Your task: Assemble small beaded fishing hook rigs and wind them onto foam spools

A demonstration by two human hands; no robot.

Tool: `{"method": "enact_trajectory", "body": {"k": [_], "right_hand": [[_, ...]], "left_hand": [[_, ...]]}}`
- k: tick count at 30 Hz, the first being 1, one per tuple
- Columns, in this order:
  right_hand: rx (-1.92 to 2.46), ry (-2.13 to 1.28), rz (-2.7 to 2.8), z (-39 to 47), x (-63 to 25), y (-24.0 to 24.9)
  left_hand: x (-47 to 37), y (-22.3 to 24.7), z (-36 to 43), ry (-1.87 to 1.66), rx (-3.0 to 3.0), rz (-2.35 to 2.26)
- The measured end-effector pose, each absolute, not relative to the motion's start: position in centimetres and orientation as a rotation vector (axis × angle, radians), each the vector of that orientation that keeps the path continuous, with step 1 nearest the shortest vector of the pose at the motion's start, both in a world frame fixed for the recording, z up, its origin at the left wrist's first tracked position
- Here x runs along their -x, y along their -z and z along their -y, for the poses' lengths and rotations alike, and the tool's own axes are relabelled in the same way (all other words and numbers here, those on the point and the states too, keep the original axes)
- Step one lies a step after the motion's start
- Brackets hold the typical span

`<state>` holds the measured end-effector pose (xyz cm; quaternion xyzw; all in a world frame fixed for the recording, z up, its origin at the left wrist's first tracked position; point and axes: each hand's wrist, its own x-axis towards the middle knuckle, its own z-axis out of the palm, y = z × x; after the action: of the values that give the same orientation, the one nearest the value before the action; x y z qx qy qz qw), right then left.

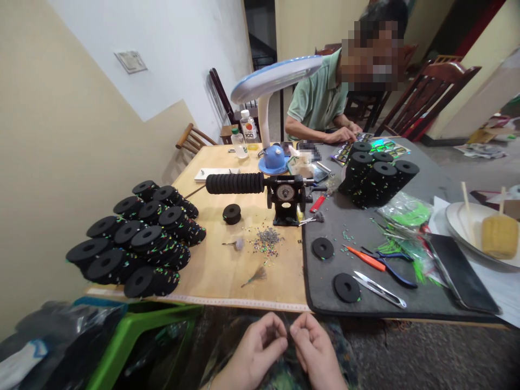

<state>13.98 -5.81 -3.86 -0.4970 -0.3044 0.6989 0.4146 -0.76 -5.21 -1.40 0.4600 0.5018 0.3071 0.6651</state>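
My left hand [260, 349] and my right hand [316, 352] are held close together just below the table's front edge, fingertips pinched. Whatever thin thing may be between them is too fine to make out. Beyond them on the wood lie a pile of small grey and coloured beads [268, 239] and two small tufts of fine line, one of them a feathery bundle [255, 275]. Behind these, a black hand-cranked winder [285, 199] carries a row of black foam discs [235, 183] on its shaft. One short foam spool [232, 213] sits by it.
Stacked foam spools [140, 235] fill the table's left side; more stacks [376, 173] stand at the right. On the grey mat [325, 292] lie tweezers [379, 290], an orange-handled tool [365, 258], blue pliers [394, 265] and a phone [463, 271]. A co-worker [317, 103] sits opposite, behind a blue lamp [273, 157].
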Motion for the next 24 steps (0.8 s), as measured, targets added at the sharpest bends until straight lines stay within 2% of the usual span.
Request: {"method": "enact_trajectory", "body": {"k": [13, 24], "right_hand": [[1.231, -1.782, 0.922, 5.6, -14.0, 4.0], [1.294, -1.723, 1.160, 5.8, -14.6, 3.8]], "left_hand": [[0.6, 1.0, 4.7, -0.636, -1.305, -1.395], [1.7, 0.1, 3.9, -0.758, -1.273, -1.276]]}}
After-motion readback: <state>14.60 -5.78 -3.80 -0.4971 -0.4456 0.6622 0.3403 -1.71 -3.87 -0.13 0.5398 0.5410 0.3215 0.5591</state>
